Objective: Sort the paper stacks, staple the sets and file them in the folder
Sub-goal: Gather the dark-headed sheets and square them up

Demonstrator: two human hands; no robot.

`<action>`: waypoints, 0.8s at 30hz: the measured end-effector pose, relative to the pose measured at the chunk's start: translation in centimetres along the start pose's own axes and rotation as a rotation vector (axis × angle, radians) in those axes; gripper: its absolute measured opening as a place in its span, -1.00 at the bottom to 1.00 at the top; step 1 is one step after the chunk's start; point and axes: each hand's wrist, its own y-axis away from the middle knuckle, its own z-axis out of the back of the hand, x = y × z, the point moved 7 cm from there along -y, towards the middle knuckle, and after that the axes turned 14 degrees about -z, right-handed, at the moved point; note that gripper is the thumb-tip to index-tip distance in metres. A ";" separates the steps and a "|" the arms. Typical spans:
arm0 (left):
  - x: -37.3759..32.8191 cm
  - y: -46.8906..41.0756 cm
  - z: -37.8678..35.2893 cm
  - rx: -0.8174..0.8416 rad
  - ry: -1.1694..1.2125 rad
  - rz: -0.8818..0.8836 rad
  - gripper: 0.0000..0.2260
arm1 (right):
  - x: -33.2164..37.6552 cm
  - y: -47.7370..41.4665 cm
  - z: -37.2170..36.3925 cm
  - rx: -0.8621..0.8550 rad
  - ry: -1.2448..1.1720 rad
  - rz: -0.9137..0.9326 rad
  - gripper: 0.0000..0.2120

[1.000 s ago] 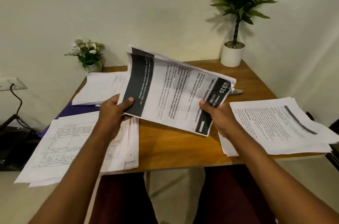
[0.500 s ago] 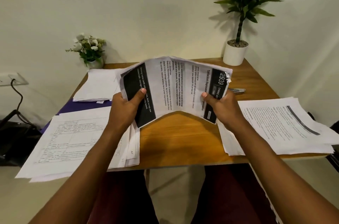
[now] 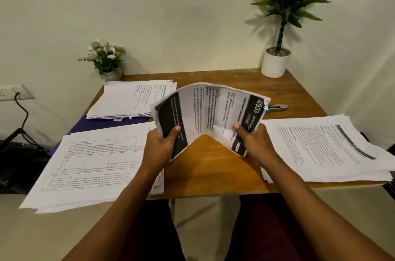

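Gripping the white printed paper set [image 3: 210, 115] at both ends, my left hand [image 3: 159, 146] and right hand [image 3: 255, 143] bow it upward, probably to square its edges on the wooden table [image 3: 213, 166].

A plain cream wall [image 3: 171, 15] is seen behind a wooden counter [image 3: 213, 166], which is set against it. At 1 o'clock on the counter a tall green plant in a white pot [image 3: 275, 64] is placed; its leaf shadows are thrown on the wall beside it. At 11 o'clock a small pot of white flowers [image 3: 106, 56] is stood by the wall. At 9 o'clock a wall socket [image 3: 15, 93] is fitted, from which a black cable [image 3: 24, 111] is hung down toward a dark object [image 3: 15, 166] that cannot be made out. A pale floor [image 3: 32, 237] is seen below.
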 end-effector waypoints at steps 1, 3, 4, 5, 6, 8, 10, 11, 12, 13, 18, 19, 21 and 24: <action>0.1 0.0 0.0 -0.012 -0.007 -0.001 -0.76 | 0.0 -0.1 0.2 -0.005 -0.002 -0.004 -0.61; -0.1 -0.1 0.2 -0.029 0.002 -0.009 -0.75 | 0.2 -0.1 0.5 -0.020 -0.006 0.000 -0.60; -0.2 -0.2 0.2 -0.031 0.005 -0.009 -0.75 | 0.1 -0.1 0.6 -0.024 -0.004 0.004 -0.61; 0.0 -0.2 0.2 -0.028 -0.010 -0.004 -0.75 | -0.1 -0.1 0.6 -0.016 0.006 0.010 -0.62; 0.3 -0.1 0.2 -0.029 -0.029 0.002 -0.75 | -0.4 0.1 0.4 -0.004 0.017 0.009 -0.64; 0.7 0.0 0.1 -0.036 -0.021 0.011 -0.74 | -0.8 0.4 0.3 0.003 0.024 -0.002 -0.65; 0.8 -0.1 0.2 -0.049 0.006 0.021 -0.73 | -0.9 0.3 0.6 -0.010 0.008 -0.002 -0.66; 0.8 -0.3 0.4 -0.069 0.034 0.033 -0.72 | -0.7 0.4 0.8 -0.037 -0.012 0.020 -0.66; 0.8 -0.4 0.5 -0.100 0.077 0.047 -0.69 | -0.4 0.4 1.2 -0.074 -0.032 0.050 -0.65; 1.0 -0.4 0.6 -0.137 0.136 0.081 -0.67 | 0.0 0.5 1.5 -0.104 -0.083 0.085 -0.62; 1.8 0.6 -1.5 -0.227 0.502 0.331 -0.77 | -0.8 0.2 -1.7 0.063 -0.455 -0.060 -0.11; 1.8 1.2 -2.3 -0.213 0.522 0.378 -0.73 | -1.1 0.2 -3.3 0.150 -0.496 -0.118 -0.05; 1.8 2.6 -3.9 -0.190 0.547 0.436 -0.66 | -0.7 0.2 -5.2 0.262 -0.602 -0.153 -0.18; 2.4 4.7 -6.1 -0.182 0.672 0.506 -0.64 | 0.5 -0.2 -5.5 0.266 -0.742 -0.119 -0.56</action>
